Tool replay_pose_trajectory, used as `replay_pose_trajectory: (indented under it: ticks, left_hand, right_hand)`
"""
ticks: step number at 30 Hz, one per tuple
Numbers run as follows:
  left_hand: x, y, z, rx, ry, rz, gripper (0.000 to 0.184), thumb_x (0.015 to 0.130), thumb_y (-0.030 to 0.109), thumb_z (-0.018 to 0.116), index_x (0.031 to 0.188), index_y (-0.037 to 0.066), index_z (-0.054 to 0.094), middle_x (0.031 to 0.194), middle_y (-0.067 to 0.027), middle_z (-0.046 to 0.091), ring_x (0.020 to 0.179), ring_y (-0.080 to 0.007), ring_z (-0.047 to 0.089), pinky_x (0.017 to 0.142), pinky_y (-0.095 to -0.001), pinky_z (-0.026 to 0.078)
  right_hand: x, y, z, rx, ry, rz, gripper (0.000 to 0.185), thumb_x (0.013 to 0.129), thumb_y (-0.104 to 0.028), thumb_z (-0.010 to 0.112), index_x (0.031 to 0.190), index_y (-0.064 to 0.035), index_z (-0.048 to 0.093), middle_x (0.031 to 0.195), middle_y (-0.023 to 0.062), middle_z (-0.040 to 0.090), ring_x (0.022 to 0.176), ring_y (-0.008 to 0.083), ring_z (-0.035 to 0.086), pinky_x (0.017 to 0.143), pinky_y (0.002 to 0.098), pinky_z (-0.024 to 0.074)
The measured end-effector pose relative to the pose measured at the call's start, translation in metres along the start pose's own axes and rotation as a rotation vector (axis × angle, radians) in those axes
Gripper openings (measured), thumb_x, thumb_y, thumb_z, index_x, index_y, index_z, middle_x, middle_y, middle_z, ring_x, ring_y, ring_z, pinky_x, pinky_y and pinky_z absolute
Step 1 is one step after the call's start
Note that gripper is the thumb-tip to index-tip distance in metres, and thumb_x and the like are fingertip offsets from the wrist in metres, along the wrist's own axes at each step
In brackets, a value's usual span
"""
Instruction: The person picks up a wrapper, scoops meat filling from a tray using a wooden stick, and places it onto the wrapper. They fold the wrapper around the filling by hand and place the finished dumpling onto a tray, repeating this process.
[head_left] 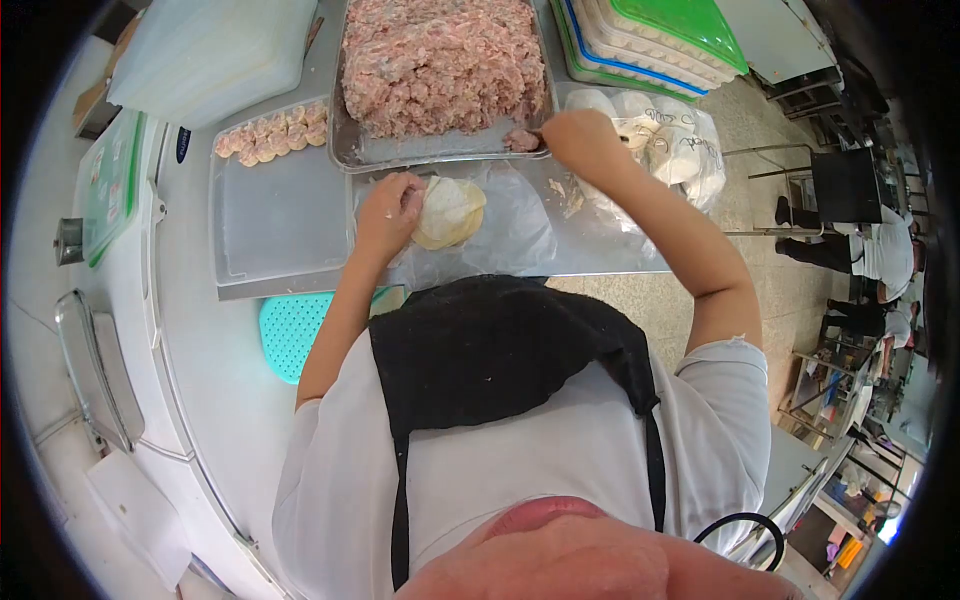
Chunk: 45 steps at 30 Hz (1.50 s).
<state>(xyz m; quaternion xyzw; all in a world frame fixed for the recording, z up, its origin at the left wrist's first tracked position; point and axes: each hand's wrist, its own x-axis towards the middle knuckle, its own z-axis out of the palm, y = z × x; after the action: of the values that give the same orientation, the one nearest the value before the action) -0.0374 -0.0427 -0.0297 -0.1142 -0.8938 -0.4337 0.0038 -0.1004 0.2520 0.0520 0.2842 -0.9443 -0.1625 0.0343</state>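
My left hand (388, 212) is closed with curled fingers, at the left edge of a small stack of round, pale dough wrappers (452, 212). What its fingers hold, if anything, is hidden. The wrappers lie on a clear plastic sheet (520, 215). My right hand (580, 142) is closed at the near right corner of a metal tray (400, 152). A thin utensil, mostly hidden by the fingers, shows at its left side. By its tip is a small clump of minced meat (520, 140). A large mound of the same mince (440, 65) fills most of the tray.
To the left, a translucent plastic tray (275, 220) carries rows of filled dumplings (270, 135) along its far edge. Bagged white rounds (680, 150) lie right of my right hand. Stacked containers with green lids (680, 35) stand behind them. Other people (885, 250) are far right.
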Motion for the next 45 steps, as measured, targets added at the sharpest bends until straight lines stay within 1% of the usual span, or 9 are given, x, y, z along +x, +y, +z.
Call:
replay_pose_trajectory:
  ticks: [8, 13, 23, 26, 28, 31, 38, 40, 45]
  left_hand:
    - [0.001, -0.004, -0.003, 0.136, -0.026, 0.014, 0.020, 0.086, 0.018, 0.058, 0.097, 0.003, 0.064, 0.092, -0.0129, 0.059, 0.085, -0.0301, 0.058, 0.075, -0.0371, 0.046]
    - [0.001, -0.005, -0.021, -0.373, 0.018, 0.028, 0.026, 0.092, 0.018, 0.052, 0.110, 0.003, 0.064, 0.096, -0.0098, 0.060, 0.089, -0.0249, 0.059, 0.078, -0.0324, 0.046]
    - [0.007, 0.007, -0.027, -0.366, -0.180, 0.093, 0.023, 0.092, 0.019, 0.056, 0.103, 0.003, 0.066, 0.100, -0.0057, 0.064, 0.088, -0.0179, 0.061, 0.081, -0.0283, 0.046]
    - [0.010, -0.007, -0.036, -0.618, -0.178, -0.073, 0.021, 0.092, 0.018, 0.057, 0.106, 0.004, 0.065, 0.106, -0.0065, 0.065, 0.092, -0.0187, 0.062, 0.084, -0.0305, 0.048]
    - [0.017, -0.006, -0.045, -1.402, -0.109, -0.196, 0.026, 0.092, 0.018, 0.058, 0.114, 0.004, 0.059, 0.109, -0.0073, 0.064, 0.097, -0.0212, 0.063, 0.087, -0.0346, 0.049]
    - [0.025, 0.007, -0.068, -1.751, 0.022, -0.362, 0.030, 0.092, 0.016, 0.057, 0.119, 0.003, 0.053, 0.112, -0.0083, 0.062, 0.102, -0.0232, 0.062, 0.087, -0.0378, 0.051]
    - [0.038, -0.030, -0.090, -1.551, 0.241, -0.286, 0.032, 0.095, 0.023, 0.051, 0.119, 0.003, 0.053, 0.116, -0.0096, 0.061, 0.107, -0.0250, 0.060, 0.090, -0.0409, 0.050]
    - [0.036, -0.020, -0.108, -1.831, 0.154, -0.203, 0.031, 0.093, 0.020, 0.055, 0.120, 0.002, 0.053, 0.116, -0.0090, 0.061, 0.107, -0.0239, 0.060, 0.090, -0.0405, 0.051]
    - [0.043, -0.032, -0.110, -1.734, 0.246, -0.213, 0.033, 0.091, 0.012, 0.058, 0.121, 0.001, 0.052, 0.116, -0.0110, 0.060, 0.108, -0.0232, 0.060, 0.089, -0.0382, 0.052]
  right_hand:
    - [0.011, 0.019, -0.039, 0.102, -0.168, 0.021, 0.016, 0.079, -0.018, 0.058, 0.074, -0.0080, 0.070, 0.070, 0.0129, 0.066, 0.068, 0.0309, 0.067, 0.059, 0.0420, 0.0524]
    - [-0.008, -0.006, -0.019, 0.141, -0.041, -0.085, 0.014, 0.077, -0.014, 0.058, 0.075, -0.0060, 0.069, 0.074, 0.0131, 0.067, 0.070, 0.0316, 0.067, 0.061, 0.0423, 0.0523]
    - [0.004, -0.011, -0.023, 0.195, -0.124, -0.022, 0.026, 0.082, -0.028, 0.061, 0.074, -0.0052, 0.070, 0.073, 0.0151, 0.067, 0.071, 0.0318, 0.067, 0.058, 0.0422, 0.0517]
    - [0.005, 0.005, -0.047, 0.118, -0.168, 0.035, 0.028, 0.082, -0.030, 0.061, 0.073, -0.0051, 0.070, 0.073, 0.0155, 0.067, 0.071, 0.0315, 0.067, 0.058, 0.0424, 0.0517]
    - [0.006, 0.010, -0.044, 0.070, -0.199, 0.107, 0.023, 0.080, -0.024, 0.060, 0.072, -0.0049, 0.069, 0.073, 0.0157, 0.067, 0.071, 0.0310, 0.067, 0.059, 0.0431, 0.0521]
    - [0.010, -0.025, -0.019, 0.120, -0.046, 0.032, 0.020, 0.077, -0.020, 0.059, 0.069, -0.0052, 0.069, 0.072, 0.0153, 0.066, 0.070, 0.0300, 0.067, 0.059, 0.0420, 0.0524]
    - [0.045, -0.071, -0.015, 0.221, 0.085, -0.094, 0.019, 0.077, -0.019, 0.057, 0.067, -0.0069, 0.068, 0.069, 0.0139, 0.066, 0.066, 0.0299, 0.067, 0.057, 0.0411, 0.0528]
    - [0.052, -0.061, -0.030, 0.201, 0.096, -0.126, 0.019, 0.077, -0.019, 0.057, 0.068, -0.0068, 0.068, 0.068, 0.0138, 0.066, 0.065, 0.0295, 0.067, 0.056, 0.0417, 0.0529]
    - [0.066, -0.048, -0.010, 0.193, 0.136, 0.022, 0.017, 0.075, -0.017, 0.058, 0.068, -0.0056, 0.069, 0.069, 0.0140, 0.066, 0.067, 0.0288, 0.068, 0.057, 0.0417, 0.0534]
